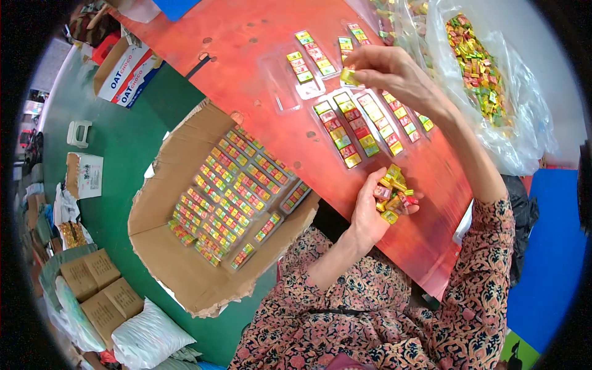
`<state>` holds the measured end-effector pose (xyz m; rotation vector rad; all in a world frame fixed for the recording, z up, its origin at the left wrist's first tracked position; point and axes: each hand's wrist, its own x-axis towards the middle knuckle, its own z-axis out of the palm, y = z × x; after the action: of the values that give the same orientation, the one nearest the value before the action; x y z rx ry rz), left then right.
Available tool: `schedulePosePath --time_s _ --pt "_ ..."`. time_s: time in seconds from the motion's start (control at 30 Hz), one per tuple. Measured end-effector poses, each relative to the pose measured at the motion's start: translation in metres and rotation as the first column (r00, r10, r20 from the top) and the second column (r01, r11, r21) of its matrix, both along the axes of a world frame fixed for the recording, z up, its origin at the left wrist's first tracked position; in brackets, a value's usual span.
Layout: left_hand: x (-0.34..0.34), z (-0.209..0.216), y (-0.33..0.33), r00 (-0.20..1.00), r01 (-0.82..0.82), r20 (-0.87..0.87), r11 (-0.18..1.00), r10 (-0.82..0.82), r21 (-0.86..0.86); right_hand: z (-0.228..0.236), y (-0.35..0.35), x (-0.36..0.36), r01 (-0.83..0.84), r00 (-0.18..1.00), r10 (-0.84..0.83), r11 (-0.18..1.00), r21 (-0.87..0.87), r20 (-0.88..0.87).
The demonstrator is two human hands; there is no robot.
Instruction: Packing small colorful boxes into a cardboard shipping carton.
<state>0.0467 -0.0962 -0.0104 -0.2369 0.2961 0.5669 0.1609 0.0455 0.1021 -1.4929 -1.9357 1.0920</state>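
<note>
Above the clear plastic trays [275,86] on the red table, my right hand [394,71] pinches a small yellow wrapped candy [349,76] between thumb and fingertips. My left hand [369,214], palm up and fingers curled, holds a small heap of wrapped candies [393,192] in yellow, red and green close to the table's near edge. Several trays have narrow slots with rows of candies [356,123] side by side. The slots nearest my right hand are partly hidden behind its fingers. At the left end, one tray part shows bare plastic.
A big open cardboard box [148,216] beside the table holds many candy-filled trays [234,191]. Behind my right arm, a clear plastic bag [524,123] contains loose candies [475,68]. On the green floor stand brown cartons [89,274], a white sack [151,330] and a white stool [79,133].
</note>
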Motion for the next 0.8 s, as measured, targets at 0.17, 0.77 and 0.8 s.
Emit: schedulePosePath --time_s 0.17,0.77,0.8 --pt "-0.004 0.004 0.006 1.000 0.012 -0.004 1.000 -0.012 -0.018 -0.023 -0.002 0.005 -0.060 0.819 -0.119 0.955 -0.290 -0.561" --pt "0.001 0.005 0.008 0.998 -0.016 -0.064 1.000 0.018 0.026 -0.009 -0.123 0.031 -0.014 0.964 -0.060 0.961 -0.275 -0.260" --pt "0.006 0.009 0.009 0.989 -0.047 -0.145 0.998 0.041 -0.038 -0.009 -0.126 0.026 -0.036 0.986 0.004 0.982 -0.186 -0.169"
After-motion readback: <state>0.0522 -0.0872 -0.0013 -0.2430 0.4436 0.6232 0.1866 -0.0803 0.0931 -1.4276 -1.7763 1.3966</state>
